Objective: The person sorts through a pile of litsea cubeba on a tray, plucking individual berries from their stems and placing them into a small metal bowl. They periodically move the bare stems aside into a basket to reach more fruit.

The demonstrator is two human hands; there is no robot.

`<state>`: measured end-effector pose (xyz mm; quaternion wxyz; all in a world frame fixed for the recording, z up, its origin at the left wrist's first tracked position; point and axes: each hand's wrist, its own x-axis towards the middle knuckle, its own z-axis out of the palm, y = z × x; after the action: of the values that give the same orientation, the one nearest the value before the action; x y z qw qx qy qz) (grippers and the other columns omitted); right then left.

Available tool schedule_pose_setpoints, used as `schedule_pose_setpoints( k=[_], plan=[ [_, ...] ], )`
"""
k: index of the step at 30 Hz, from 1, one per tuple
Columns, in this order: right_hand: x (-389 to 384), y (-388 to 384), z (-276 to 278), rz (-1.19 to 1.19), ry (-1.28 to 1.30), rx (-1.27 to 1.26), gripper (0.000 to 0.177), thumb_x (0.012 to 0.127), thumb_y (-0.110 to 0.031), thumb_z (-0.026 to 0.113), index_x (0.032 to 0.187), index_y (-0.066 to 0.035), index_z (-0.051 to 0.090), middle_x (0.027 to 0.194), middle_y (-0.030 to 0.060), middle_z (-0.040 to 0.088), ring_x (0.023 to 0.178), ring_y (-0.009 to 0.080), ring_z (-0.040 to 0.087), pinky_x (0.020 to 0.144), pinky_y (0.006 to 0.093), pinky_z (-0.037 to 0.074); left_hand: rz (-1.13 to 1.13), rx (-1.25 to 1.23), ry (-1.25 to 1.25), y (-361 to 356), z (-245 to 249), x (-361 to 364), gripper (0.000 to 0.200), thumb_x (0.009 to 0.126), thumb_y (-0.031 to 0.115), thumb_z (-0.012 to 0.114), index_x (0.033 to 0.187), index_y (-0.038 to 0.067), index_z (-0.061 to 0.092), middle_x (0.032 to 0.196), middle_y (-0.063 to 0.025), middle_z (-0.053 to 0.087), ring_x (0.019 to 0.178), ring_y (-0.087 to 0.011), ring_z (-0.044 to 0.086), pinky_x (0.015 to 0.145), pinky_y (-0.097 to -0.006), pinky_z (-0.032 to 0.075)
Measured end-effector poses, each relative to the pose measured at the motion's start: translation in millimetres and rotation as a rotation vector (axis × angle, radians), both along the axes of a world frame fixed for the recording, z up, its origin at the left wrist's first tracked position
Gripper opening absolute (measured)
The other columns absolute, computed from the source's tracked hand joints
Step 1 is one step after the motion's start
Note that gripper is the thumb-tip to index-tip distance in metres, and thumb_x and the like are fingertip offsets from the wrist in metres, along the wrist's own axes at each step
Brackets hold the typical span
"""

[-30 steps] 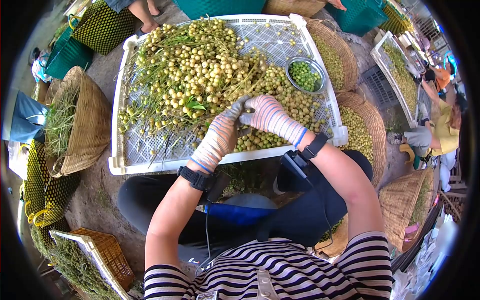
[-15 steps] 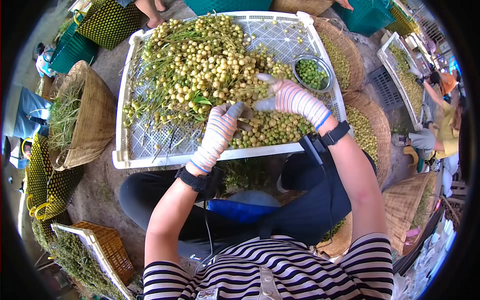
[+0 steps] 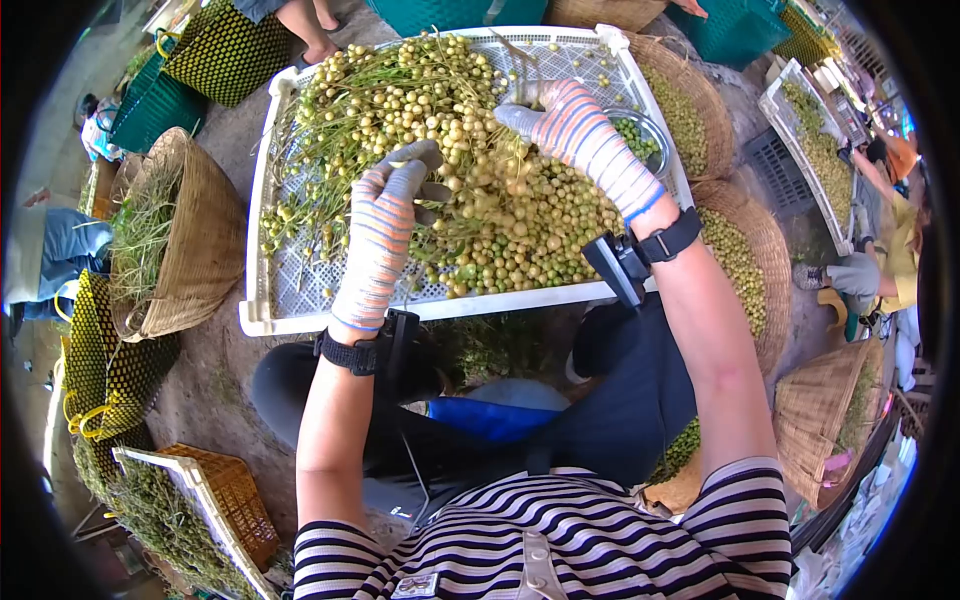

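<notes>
A white mesh tray (image 3: 262,300) in front of me holds a heap of small round yellow-green fruits (image 3: 395,110), many still on thin green stems. Loose fruits (image 3: 530,240) are spread over its near right part, some blurred below my right hand. My left hand (image 3: 385,205), in a striped glove with grey fingertips, is over the heap with its fingers apart and nothing clearly held. Gloved the same way, my right hand (image 3: 565,120) is above the tray's right side, its fingertips together at a thin brownish stem (image 3: 515,48). A metal bowl (image 3: 665,150) of greener fruits sits partly behind my right wrist.
Wicker baskets of fruits (image 3: 740,270) stand along the tray's right side. A tall basket of stems (image 3: 185,250) stands left, near yellow-black woven baskets (image 3: 90,350). Lower left is a crate of stems (image 3: 225,500). Other people are at far right, far left and behind the tray.
My right hand has moved up and away toward the tray's far side. My left hand has shifted left and away from me, its fingers spreading over the heap.
</notes>
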<state>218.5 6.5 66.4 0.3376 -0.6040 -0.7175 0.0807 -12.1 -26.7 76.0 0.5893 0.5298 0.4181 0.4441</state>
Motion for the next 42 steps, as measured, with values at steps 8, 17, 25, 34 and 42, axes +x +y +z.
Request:
schedule_pose_setpoints(
  k=[8,17,25,34,42],
  plan=[
    [-31,-25,36,0.261,0.557,-0.526,0.039,0.072,-0.035,0.073,0.097,-0.005,0.065,0.065,0.0042,0.061,0.049,0.0102,0.055,0.046,0.0246,0.045,-0.257,0.200,-0.026,21,-21,31,0.040,0.078,0.007,0.065,0.115,-0.002,0.051,0.098,-0.0067,0.060,0.080,-0.0091,0.053,0.070,-0.0229,0.046],
    [-42,-28,5,0.456,0.154,-0.516,0.052,0.071,-0.034,0.074,0.109,-0.002,0.056,0.096,0.0141,0.064,0.085,0.0163,0.056,0.080,0.0313,0.045,-0.141,0.027,-0.055,15,-16,26,0.022,0.088,0.022,0.057,0.097,0.003,0.064,0.079,-0.0023,0.064,0.064,-0.0075,0.055,0.056,-0.0208,0.043],
    [-27,-32,-22,0.358,-0.209,-0.447,0.028,0.080,-0.019,0.060,0.103,-0.002,0.059,0.093,0.0167,0.062,0.084,0.0291,0.060,0.077,0.0373,0.047,-0.141,0.051,-0.013,11,-29,31,0.019,0.089,0.017,0.055,0.093,0.001,0.065,0.075,-0.0026,0.064,0.061,-0.0080,0.055,0.055,-0.0202,0.042],
    [-11,-28,-17,0.510,0.045,-0.443,0.062,0.073,-0.037,0.070,0.126,-0.013,0.047,0.123,0.0107,0.052,0.114,0.0238,0.049,0.095,0.0360,0.038,-0.155,-0.054,-0.149,16,-33,31,0.020,0.086,0.019,0.059,0.095,0.002,0.065,0.076,-0.0025,0.065,0.056,-0.0058,0.051,0.050,-0.0185,0.039],
    [-11,-13,-33,0.478,0.192,-0.610,0.028,0.080,-0.028,0.066,0.099,-0.007,0.064,0.090,0.0102,0.067,0.081,0.0188,0.060,0.080,0.0312,0.045,-0.252,-0.006,-0.044,14,-32,29,0.024,0.087,0.022,0.057,0.099,0.002,0.065,0.081,-0.0026,0.066,0.062,-0.0059,0.053,0.055,-0.0200,0.041]
  ],
)
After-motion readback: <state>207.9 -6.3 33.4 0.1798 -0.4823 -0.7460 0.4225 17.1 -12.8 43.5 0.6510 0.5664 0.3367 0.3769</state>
